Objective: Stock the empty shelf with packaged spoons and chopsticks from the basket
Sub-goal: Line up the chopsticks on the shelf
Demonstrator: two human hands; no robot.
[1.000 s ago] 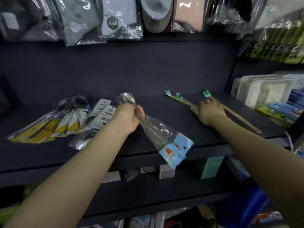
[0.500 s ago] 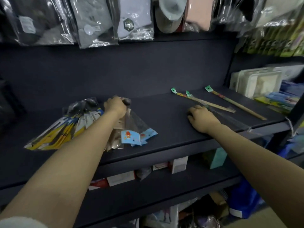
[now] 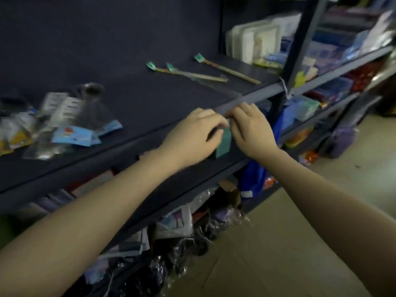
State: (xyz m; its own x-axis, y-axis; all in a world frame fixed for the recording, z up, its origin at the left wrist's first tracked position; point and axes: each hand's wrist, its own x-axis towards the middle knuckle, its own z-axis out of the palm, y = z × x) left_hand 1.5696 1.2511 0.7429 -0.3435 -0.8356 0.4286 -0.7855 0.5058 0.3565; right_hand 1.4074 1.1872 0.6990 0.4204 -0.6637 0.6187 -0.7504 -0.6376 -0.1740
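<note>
Both hands have come off the stock and now meet at the shelf's (image 3: 132,99) near edge, left hand (image 3: 192,133) and right hand (image 3: 250,129) curled, holding nothing I can make out (blurred), leaving spoons (image 3: 72,125) at left and chopsticks (image 3: 203,73) far right shelved, so another basket trip seems next.

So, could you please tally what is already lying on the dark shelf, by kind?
Chopstick packs with green tags: 3
Spoon packs with blue cards: 2 that can be told apart
Spoon packs with yellow or white cards: a blurred heap, count unclear
Total countable: 5
</note>
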